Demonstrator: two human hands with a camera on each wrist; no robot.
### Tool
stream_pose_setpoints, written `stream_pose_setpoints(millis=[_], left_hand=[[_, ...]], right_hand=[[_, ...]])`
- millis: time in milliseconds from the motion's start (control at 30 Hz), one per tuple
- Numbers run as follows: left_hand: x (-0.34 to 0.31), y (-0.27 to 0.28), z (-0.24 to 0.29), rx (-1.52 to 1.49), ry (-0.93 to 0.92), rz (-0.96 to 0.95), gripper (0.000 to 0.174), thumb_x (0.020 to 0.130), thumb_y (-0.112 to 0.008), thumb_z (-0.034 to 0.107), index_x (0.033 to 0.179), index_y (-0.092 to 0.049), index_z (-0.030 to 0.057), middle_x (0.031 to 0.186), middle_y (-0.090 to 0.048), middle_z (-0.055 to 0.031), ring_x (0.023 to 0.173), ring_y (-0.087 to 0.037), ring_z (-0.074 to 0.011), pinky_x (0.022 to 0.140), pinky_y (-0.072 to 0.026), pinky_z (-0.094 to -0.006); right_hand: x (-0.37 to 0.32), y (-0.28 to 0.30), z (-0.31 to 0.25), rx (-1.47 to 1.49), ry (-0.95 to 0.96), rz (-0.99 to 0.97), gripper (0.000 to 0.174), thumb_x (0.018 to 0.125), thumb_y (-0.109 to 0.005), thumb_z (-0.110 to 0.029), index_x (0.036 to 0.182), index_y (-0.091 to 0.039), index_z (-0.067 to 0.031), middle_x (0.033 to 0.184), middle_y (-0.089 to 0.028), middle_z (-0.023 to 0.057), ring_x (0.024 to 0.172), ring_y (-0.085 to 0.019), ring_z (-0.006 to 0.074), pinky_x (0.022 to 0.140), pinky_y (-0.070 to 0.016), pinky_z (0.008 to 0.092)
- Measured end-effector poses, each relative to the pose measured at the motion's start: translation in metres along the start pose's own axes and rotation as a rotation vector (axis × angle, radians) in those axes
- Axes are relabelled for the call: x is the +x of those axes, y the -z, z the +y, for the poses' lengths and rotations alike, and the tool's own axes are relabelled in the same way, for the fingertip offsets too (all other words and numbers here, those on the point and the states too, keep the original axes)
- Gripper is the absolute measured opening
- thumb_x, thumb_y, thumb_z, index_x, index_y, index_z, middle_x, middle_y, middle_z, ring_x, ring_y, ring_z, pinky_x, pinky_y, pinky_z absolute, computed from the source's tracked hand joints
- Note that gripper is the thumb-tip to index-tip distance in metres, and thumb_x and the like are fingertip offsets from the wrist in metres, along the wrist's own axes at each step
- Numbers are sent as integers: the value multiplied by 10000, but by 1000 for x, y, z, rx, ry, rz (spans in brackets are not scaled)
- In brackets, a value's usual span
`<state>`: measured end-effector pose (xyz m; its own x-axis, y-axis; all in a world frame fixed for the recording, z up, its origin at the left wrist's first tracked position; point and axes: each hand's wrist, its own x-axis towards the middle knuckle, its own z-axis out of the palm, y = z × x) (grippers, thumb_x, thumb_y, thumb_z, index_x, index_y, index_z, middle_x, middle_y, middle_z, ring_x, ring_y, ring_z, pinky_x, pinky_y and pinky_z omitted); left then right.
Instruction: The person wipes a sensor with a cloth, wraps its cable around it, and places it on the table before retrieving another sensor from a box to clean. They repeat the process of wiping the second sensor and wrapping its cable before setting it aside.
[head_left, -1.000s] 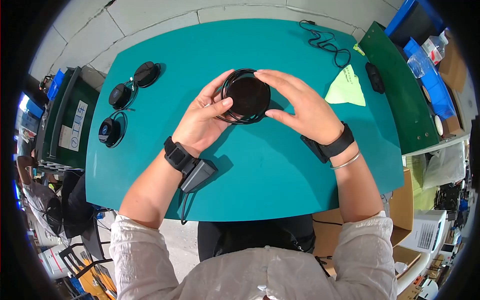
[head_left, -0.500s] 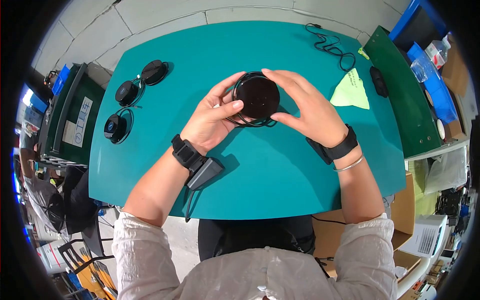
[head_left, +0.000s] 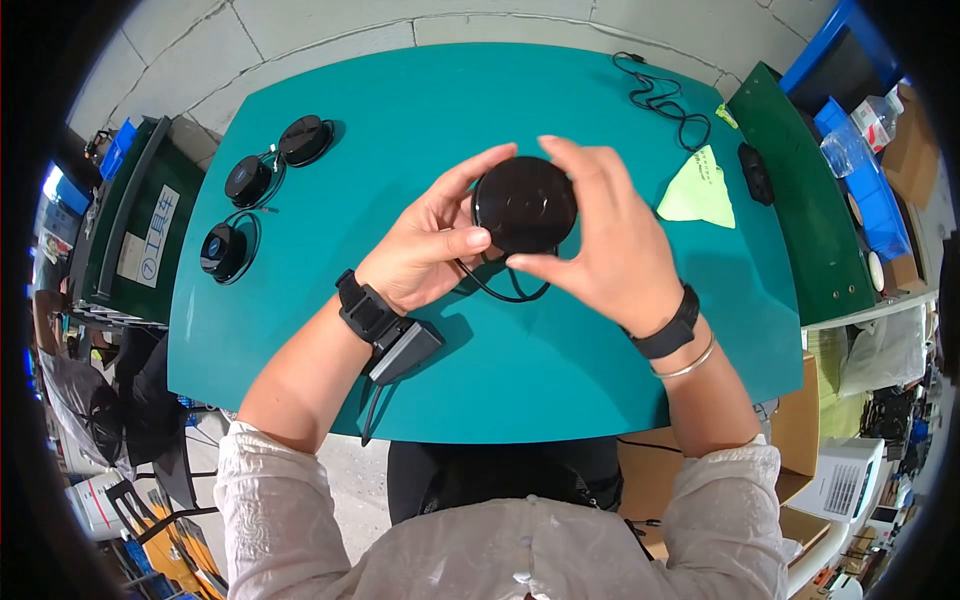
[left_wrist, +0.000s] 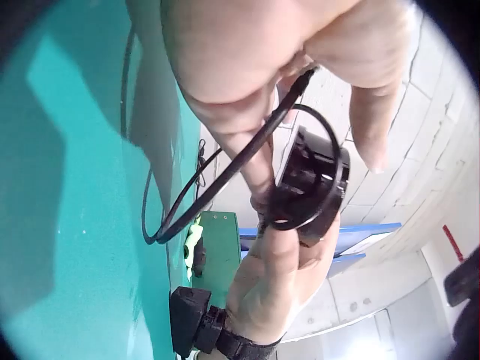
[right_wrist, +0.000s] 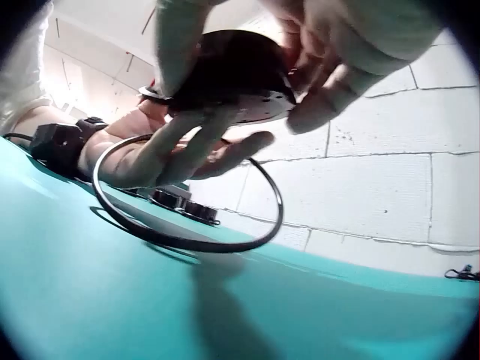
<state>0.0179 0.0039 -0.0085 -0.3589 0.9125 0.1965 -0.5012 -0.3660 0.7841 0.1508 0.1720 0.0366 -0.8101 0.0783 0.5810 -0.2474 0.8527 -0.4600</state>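
Note:
A round black puck-shaped device (head_left: 525,205) with a glossy top is held above the table between both hands. My left hand (head_left: 420,250) has its thumb at the near left rim, with fingers reaching underneath. Around the right side, my right hand (head_left: 620,240) grips the rim, thumb on the near edge and fingers on the far edge. From below the device hangs a loop of thin black cable (right_wrist: 187,244), which passes around the left fingers in the right wrist view. In the left wrist view the cable (left_wrist: 225,180) comes out beside the left palm.
Several similar black devices (head_left: 247,181) with cables sit at the table's left. A black cable (head_left: 655,100), a yellow-green cloth (head_left: 697,190) and a dark oblong object (head_left: 755,174) lie at the right. Green cabinets (head_left: 150,225) flank the teal table (head_left: 550,370).
The device has come up and slightly right, its top turning more toward the head camera. The cable ring around it has dropped into a hanging loop. My right fingers have closed around its rim.

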Motion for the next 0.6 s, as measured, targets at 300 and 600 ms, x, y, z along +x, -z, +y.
stream_pose_setpoints(millis=[300, 600], left_hand=[[-6, 15, 23, 183, -32, 97, 733, 841, -727, 155, 1470, -356, 85, 965, -691, -40, 871, -656, -115, 835, -515, -261], [-6, 2, 20, 98, 25, 150, 725, 867, -711, 370, 1431, -383, 55, 1124, -665, -92, 1025, -648, -160, 899, -530, -321]], right_hand=[[0, -4, -3, -153, 177, -123, 867, 656, -830, -149, 1414, -410, -121, 1265, -524, 94, 1012, -609, 303, 862, -517, 386], [0, -6, -5, -148, 298, -39, 759, 611, -832, -108, 1285, -483, -113, 1253, -561, 70, 1006, -613, 284, 865, -514, 376]])
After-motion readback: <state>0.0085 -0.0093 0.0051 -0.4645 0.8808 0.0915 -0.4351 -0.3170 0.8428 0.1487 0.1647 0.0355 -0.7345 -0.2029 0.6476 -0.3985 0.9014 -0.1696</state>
